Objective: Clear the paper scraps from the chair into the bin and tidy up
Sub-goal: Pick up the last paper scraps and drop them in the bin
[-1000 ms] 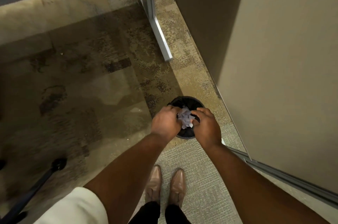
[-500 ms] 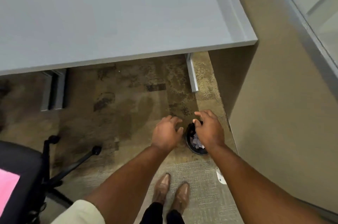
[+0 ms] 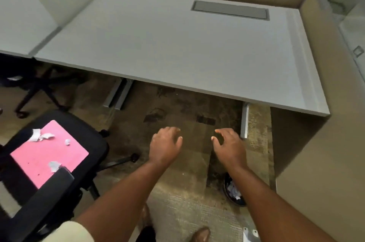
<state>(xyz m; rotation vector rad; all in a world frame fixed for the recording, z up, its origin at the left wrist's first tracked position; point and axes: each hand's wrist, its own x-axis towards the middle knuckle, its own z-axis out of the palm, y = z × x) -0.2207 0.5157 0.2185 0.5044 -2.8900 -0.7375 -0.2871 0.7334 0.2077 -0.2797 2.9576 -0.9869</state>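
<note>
Head view, both hands point(image 3: 165, 144) point(image 3: 229, 144) open, empty, paper scraps point(image 3: 40, 136) on chair point(image 3: 94, 139)

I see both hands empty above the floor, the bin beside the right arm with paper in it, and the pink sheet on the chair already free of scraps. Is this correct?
Not quite. The head view shows the pink sheet on the chair carrying several white paper scraps, so it is not cleared. The rest holds: the left hand and right hand are empty, and the bin by the right arm has paper in it.
</note>
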